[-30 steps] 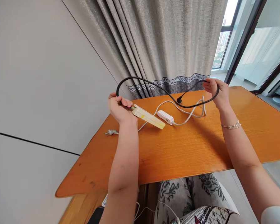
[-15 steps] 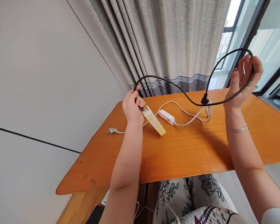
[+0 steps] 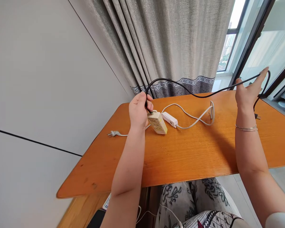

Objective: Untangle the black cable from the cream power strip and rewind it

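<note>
Here the left hand is closed on the cream plastic power strip above the glossy wooden table; its thin black cord arcs across the right hand's spread fingers.

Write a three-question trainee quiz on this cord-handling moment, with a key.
1. True or false: the left hand grips the black cord beside the yellowed power strip.
2. What does the black cord drape over on the far side? A) right hand B) curtain C) a chair
3. What colour is the adapter box on the table?

Key: 1 true; 2 A; 3 white.
</note>
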The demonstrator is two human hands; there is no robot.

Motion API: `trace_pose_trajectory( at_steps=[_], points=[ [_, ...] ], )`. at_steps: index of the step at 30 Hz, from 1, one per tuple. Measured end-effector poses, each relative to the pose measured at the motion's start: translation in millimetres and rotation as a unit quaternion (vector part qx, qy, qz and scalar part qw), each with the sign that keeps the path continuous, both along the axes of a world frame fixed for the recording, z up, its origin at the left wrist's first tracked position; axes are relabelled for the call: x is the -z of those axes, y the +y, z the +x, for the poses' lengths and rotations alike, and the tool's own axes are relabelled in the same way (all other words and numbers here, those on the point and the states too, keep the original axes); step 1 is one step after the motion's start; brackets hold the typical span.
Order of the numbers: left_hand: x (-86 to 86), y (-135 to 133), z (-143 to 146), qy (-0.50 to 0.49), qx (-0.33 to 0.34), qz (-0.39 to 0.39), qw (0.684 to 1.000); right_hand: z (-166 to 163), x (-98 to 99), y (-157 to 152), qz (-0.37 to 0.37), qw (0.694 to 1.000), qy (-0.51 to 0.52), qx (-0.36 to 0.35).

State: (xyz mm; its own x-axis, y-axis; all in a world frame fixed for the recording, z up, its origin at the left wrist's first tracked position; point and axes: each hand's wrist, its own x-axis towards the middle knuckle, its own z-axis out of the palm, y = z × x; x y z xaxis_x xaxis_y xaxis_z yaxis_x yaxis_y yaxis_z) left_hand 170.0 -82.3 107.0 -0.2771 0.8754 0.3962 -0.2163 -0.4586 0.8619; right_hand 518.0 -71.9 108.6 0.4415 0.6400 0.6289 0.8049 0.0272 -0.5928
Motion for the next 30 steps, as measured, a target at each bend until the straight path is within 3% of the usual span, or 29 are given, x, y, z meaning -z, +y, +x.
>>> trace_pose_trajectory(
  at_steps=[5,7,9,11,13,16,18,22,23,25,28,30],
  points=[
    [-3.8,-7.8,3.6,-0.009,0.008,0.002,1.000,1.9,-8.8,-4.9,-0.220,0.972,-0.050,0.064],
    [-6.8,-13.0,4.6,-0.017,0.020,-0.005,1.000,-3.9,-12.4,-11.1,-0.273,0.954,-0.105,0.062],
    [-10.1,-19.5,5.4,-0.026,0.038,-0.002,0.999,-13.4,-15.6,-22.0,-0.278,0.946,-0.161,0.034],
    [-13.5,-26.7,6.6,-0.032,0.059,0.008,0.998,-23.8,-18.9,-36.9,-0.257,0.943,-0.211,-0.028],
    [-16.9,-34.0,8.2,-0.040,0.075,0.015,0.996,-32.3,-22.8,-53.8,-0.247,0.926,-0.251,-0.134],
    [-20.7,-43.3,10.3,-0.041,0.105,0.030,0.993,-41.5,-29.3,-77.1,-0.232,0.863,-0.275,-0.354],
    [-21.3,-48.4,10.5,-0.027,0.136,0.051,0.989,-49.6,-32.4,-87.4,-0.188,0.828,-0.251,-0.465],
    [-18.1,-57.9,9.9,0.001,0.211,0.063,0.976,-78.8,-27.2,-87.7,-0.015,0.856,-0.101,-0.506],
    [-17.2,-60.0,10.2,0.000,0.222,0.048,0.974,-87.2,-23.3,-84.2,0.006,0.851,-0.064,-0.521],
    [-16.9,-62.8,11.1,-0.015,0.229,0.007,0.973,-101.8,-14.0,-75.3,-0.016,0.801,-0.014,-0.598],
    [-21.2,-62.0,11.1,-0.050,0.217,-0.030,0.974,-112.7,-4.5,-63.1,-0.125,0.704,0.023,-0.699],
    [-26.2,-58.3,7.7,-0.079,0.202,-0.042,0.975,-111.2,-5.2,-57.6,-0.162,0.698,0.036,-0.696]
  ],
)
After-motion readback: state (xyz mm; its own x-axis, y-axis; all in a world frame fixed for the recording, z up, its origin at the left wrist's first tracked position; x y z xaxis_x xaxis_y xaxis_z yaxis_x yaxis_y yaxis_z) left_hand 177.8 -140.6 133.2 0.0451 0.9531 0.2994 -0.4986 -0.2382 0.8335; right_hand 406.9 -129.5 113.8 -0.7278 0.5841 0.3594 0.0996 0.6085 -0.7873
